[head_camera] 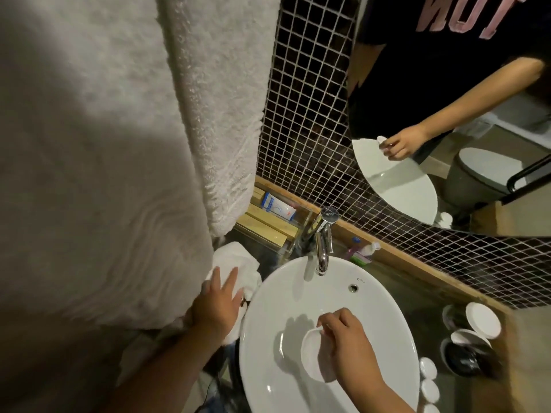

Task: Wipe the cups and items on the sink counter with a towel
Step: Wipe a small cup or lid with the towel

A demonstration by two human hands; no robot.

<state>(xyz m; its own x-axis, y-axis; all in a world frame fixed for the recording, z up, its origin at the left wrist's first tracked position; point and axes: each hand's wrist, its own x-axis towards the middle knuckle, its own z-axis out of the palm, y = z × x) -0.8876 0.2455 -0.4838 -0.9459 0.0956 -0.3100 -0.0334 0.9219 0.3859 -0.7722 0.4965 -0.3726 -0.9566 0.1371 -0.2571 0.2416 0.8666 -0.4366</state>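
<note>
- Two hands at the basin, and the right hand (347, 335) has the action: fingers (329, 321) curled in a pinch on the rim of a white cup (313, 357), gripping at its upper edge.
- That cup hangs over the bowl of the white sink (372, 299), tipped so its open mouth faces up towards the camera; whether it touches the porcelain I cannot tell.
- Over to the left hand (217, 308): fingers spread wide and flat, palm down, nothing gripped, pressing on a crumpled white towel (235, 260).
- This towel sits on the counter just beside the sink's left rim, bunched up beyond the fingertips and running back under the palm.
- Out from there, a chrome faucet (323, 242) stands at the back of the sink, spout over the bowl.
- Behind the faucet on the left, a clear tray (268, 231) holds wooden strips and a white tube with blue print (277, 205).
- Right of the faucet, a few small toiletry bottles (362, 251) lie against the wooden ledge.
- Far right on the counter: a white cup (483, 320) and a dark jar (466, 356) close together, well apart from the right hand.
- Three small white caps (428, 369) run along the counter near the right forearm.
- Hanging large at left, a pale terry towel (208, 99) fills the view.
- Up top right, the mirror (447, 99) shows the reflected hand pinching the cup.
</note>
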